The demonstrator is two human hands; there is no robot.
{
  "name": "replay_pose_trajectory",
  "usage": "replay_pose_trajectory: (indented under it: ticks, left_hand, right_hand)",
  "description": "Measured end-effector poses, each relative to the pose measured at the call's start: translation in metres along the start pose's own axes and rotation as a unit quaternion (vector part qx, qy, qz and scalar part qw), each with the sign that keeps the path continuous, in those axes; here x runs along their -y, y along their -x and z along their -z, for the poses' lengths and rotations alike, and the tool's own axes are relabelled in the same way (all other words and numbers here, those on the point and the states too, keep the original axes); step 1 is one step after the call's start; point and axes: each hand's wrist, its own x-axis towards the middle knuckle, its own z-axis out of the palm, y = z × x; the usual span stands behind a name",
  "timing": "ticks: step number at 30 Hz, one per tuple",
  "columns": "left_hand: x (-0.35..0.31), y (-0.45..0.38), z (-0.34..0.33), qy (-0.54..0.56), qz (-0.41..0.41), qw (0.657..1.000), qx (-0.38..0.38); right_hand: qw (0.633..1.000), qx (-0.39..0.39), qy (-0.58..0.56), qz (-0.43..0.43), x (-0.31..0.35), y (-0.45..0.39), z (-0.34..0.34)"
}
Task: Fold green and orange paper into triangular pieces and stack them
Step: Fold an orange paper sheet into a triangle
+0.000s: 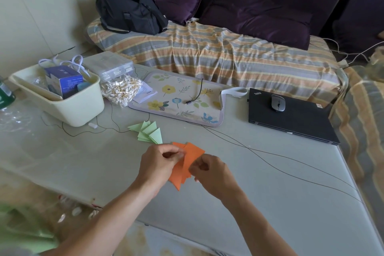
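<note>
Several folded orange paper triangles (187, 162) overlap one another just above the grey table (270, 193), held between both hands. My left hand (160, 164) pinches their upper left edge with thumb and forefinger. Their right edge is gripped by my right hand (209, 172), fingers curled. A fanned stack of folded light green paper triangles (148, 134) lies flat on the table just beyond the orange ones, touched by neither hand.
A cream plastic bin (68, 108) with a blue box stands at the left, next to a bag of cotton swabs (120, 89). A floral mat (178, 100) lies behind, a closed black laptop (291, 116) with a mouse at the right. Thin cables (270, 162) cross the table. A sofa stands beyond.
</note>
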Motion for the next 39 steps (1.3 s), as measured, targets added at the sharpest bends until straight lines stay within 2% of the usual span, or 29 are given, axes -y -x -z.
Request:
replay_pose_trajectory:
  ticks: [3,5,8,15,22,29,34,39]
  left_hand:
    - [-0.005,0.005,0.0,-0.045,-0.02,0.998,0.028]
    - [-0.008,0.007,0.0,-0.05,-0.025,0.998,0.033]
    - [-0.012,0.009,-0.001,-0.076,-0.044,0.995,0.047]
    - [-0.009,0.006,-0.003,-0.185,-0.056,0.98,0.05]
    - [-0.005,0.005,-0.001,-0.216,-0.064,0.973,0.057]
    - [-0.003,0.002,0.002,-0.207,-0.036,0.977,0.034]
    - [-0.003,0.001,0.008,-0.192,-0.034,0.981,0.009]
    - [-0.004,0.003,0.017,-0.159,-0.045,0.986,0.008]
  right_hand:
    - [0.997,-0.052,-0.04,0.038,0.003,-0.003,0.0]
    - [0.996,-0.057,-0.045,0.053,0.004,-0.004,0.0]
    - [0.996,-0.052,-0.026,0.067,0.004,-0.003,-0.001]
    - [0.993,-0.099,0.009,0.068,-0.001,-0.007,-0.003]
    - [0.997,-0.045,0.012,0.068,-0.001,-0.006,-0.003]
    - [0.995,-0.077,0.027,0.064,-0.003,-0.008,-0.004]
    - [0.995,-0.071,0.017,0.062,0.001,-0.007,-0.004]
    - [0.999,-0.005,0.036,0.027,0.005,-0.006,0.004]
